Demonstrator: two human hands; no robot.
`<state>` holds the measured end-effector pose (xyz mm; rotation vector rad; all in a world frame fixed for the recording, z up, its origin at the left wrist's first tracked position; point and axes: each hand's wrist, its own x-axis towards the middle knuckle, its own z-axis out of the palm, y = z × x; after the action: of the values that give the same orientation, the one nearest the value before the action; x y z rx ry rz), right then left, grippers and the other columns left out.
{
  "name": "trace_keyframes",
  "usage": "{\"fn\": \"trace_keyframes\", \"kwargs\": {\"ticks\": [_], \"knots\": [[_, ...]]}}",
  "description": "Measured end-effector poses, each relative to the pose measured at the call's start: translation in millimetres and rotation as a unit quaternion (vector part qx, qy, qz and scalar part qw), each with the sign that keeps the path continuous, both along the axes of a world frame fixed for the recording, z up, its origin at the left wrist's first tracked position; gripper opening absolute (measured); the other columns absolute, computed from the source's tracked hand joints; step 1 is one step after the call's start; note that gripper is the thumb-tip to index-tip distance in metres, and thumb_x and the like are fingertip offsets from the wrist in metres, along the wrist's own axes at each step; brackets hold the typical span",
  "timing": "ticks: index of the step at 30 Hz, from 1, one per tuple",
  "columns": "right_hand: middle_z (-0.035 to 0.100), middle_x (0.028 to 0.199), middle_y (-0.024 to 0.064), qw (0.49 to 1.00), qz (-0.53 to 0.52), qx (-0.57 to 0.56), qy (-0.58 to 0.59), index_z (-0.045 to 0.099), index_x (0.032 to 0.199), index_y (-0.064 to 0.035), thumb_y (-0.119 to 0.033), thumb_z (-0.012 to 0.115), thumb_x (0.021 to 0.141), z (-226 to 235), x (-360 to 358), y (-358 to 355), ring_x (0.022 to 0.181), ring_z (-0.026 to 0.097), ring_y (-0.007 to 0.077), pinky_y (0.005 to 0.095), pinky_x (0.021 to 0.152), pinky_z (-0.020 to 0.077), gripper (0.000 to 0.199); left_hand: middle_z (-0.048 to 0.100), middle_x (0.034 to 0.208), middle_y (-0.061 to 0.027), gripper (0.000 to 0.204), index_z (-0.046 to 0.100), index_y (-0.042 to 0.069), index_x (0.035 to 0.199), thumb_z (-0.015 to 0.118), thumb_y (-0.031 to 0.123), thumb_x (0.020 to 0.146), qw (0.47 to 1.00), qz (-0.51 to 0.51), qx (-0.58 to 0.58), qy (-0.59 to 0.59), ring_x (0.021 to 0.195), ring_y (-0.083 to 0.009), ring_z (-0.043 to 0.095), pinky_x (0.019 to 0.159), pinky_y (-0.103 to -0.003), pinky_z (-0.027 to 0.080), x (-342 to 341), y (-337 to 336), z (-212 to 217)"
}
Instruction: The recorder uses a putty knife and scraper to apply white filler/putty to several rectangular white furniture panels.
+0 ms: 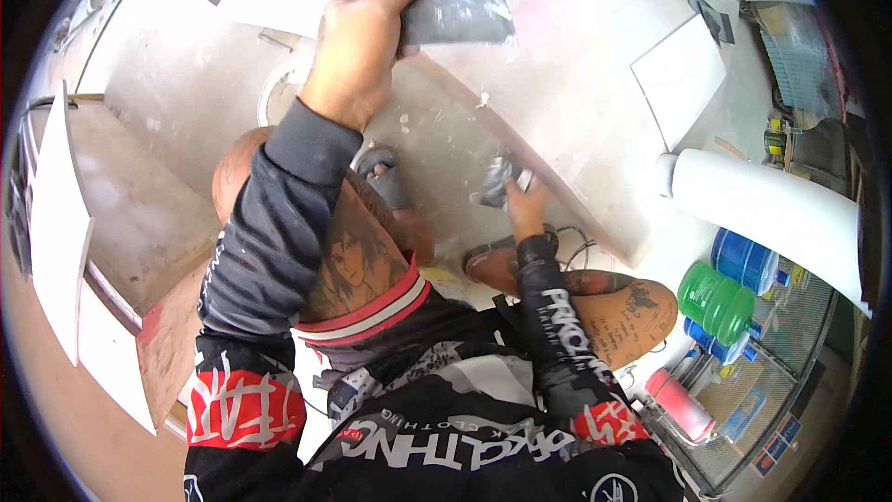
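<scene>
Near the top, my left hand (358, 51) grips a flat, dark grey, glossy square piece (460, 0) by its left side. The thumb presses on its face and the fingers curl behind it. I cannot tell whether it is a sheet or a thin packet. Lower and to the right, my right hand (528, 206) is closed on a small crumpled, shiny grey and white piece (497, 181), perhaps plastic film. This hand is beside the edge of a pale work surface (567, 84), and the fingers partly hide what they hold.
A large white roll (762, 214) lies to the right. Below it, blue (743, 260) and green (715, 302) water jugs rest on a mesh rack (780, 353) beside a red-and-white cylinder (680, 406). A white sheet (683, 79) lies on the surface. Brown panels (139, 167) stand at the left.
</scene>
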<state>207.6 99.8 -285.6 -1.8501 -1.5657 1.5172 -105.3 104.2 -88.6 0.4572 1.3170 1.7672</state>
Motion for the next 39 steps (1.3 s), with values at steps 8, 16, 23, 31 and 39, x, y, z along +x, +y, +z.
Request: {"fn": "trace_keyframes", "kwargs": {"ticks": [8,16,23,31,39], "knots": [[0.064,0.106,0.0025,0.921,-0.161,-0.179,0.305,0.057,0.119,-0.0084,-0.015,0.062,0.091,2,2,7,0.094,0.063,0.0169,0.0337,0.081,0.0508,0.029,0.064,0.098,-0.0112,0.033,0.053,-0.007,0.111,0.066,0.014,0.089,0.998,-0.053,-0.025,-0.033,0.087,-0.0170,0.065,0.077,-0.030,0.054,15,-9,-10],[0.063,0.105,0.0050,0.759,-0.132,-0.213,0.601,0.059,0.115,-0.0076,-0.018,0.067,0.089,92,-10,4,0.092,0.063,0.0198,0.0385,0.081,0.0516,0.028,0.066,0.093,-0.0068,0.028,0.051,0.000,0.115,0.059,0.017,0.094,0.934,-0.259,-0.205,-0.133,0.067,-0.0151,0.068,0.048,-0.027,0.058,73,-23,-26],[0.061,0.119,0.0117,0.953,-0.218,0.070,0.197,0.052,0.128,0.0019,-0.019,0.067,0.091,34,70,33,0.103,0.060,0.0201,0.0360,0.089,0.0503,0.046,0.066,0.092,-0.0056,0.022,0.056,0.004,0.111,0.061,0.016,0.093,0.972,-0.194,-0.092,-0.093,0.071,-0.0147,0.067,0.048,-0.032,0.057,69,-11,-27],[0.064,0.107,0.0034,0.910,-0.395,0.035,0.120,0.056,0.119,-0.0068,-0.019,0.067,0.091,24,172,154,0.092,0.062,0.0210,0.0362,0.085,0.0487,0.033,0.064,0.100,-0.0073,0.027,0.053,-0.001,0.115,0.061,0.014,0.094,0.990,-0.120,-0.065,-0.043,0.083,-0.0147,0.064,0.070,-0.030,0.056,43,1,-8],[0.062,0.103,0.0064,0.933,-0.356,0.004,0.047,0.059,0.108,-0.0069,-0.023,0.067,0.090,-2,196,204,0.094,0.059,0.0244,0.0407,0.073,0.0508,0.025,0.064,0.102,-0.0059,0.027,0.055,0.001,0.115,0.063,0.014,0.094,0.986,-0.141,-0.092,-0.015,0.088,-0.0143,0.063,0.079,-0.028,0.053,59,22,-10]]}}
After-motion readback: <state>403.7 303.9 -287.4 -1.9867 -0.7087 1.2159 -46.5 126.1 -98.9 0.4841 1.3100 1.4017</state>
